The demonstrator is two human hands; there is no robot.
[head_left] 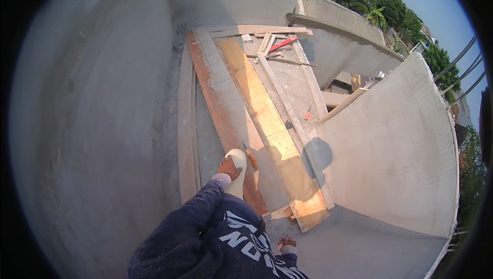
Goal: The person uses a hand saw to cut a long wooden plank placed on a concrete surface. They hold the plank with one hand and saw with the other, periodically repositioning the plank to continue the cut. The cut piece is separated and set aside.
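My left hand (229, 167) is closed around a cream, rounded shape (235, 187) that looks like my own trouser knee. Right beside it, over the planks, is a brown curved thing (252, 160) whose kind I cannot make out. Below them runs a long reddish-brown plank (209, 99), with a grey board (228, 86) along its right side. Further right lies a yellowish wooden board (257, 104) in sunlight. My right hand (286, 242) hangs low beside my dark printed sleeve and shirt, near the boards' close end. Its fingers are loosely bent and apart, with nothing seen in them.
Grey plastered walls (102, 99) rise at left, and a low wall (395, 145) stands at right. Narrow timbers (310, 81) frame the floor. At the far end lie a red level (283, 43) and wood offcuts; a small red-handled tool (307, 115) rests nearer.
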